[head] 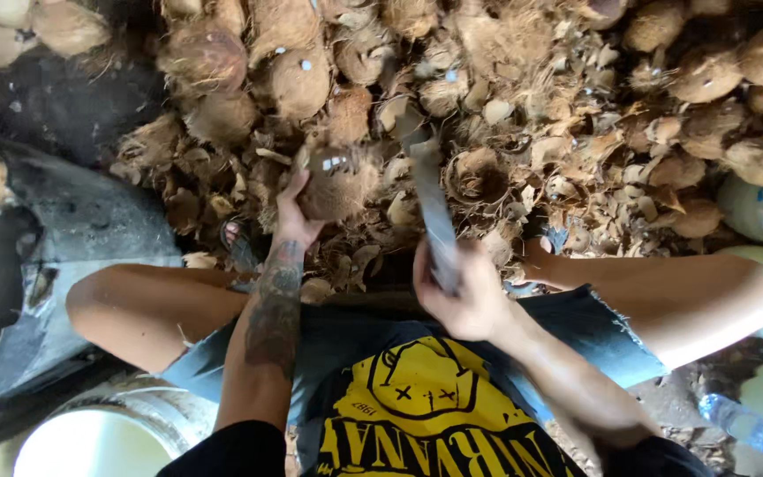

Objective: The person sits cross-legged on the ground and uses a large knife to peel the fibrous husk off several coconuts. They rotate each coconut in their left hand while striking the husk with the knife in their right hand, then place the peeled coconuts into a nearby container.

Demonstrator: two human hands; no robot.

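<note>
Coconut in left hand

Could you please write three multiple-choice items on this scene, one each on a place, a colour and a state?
1. Where is the coconut that the left hand holds?
A. above the husk pile
B. in a bucket
C. on a shelf

2. What colour is the shirt print?
A. red
B. yellow
C. white

3. How is the right hand?
A. open and flat
B. resting on a knee
C. closed on a blade

Key: 1 A, husks lie beneath it; 2 B, yellow on black; 3 C, fingers wrap the handle.
</note>
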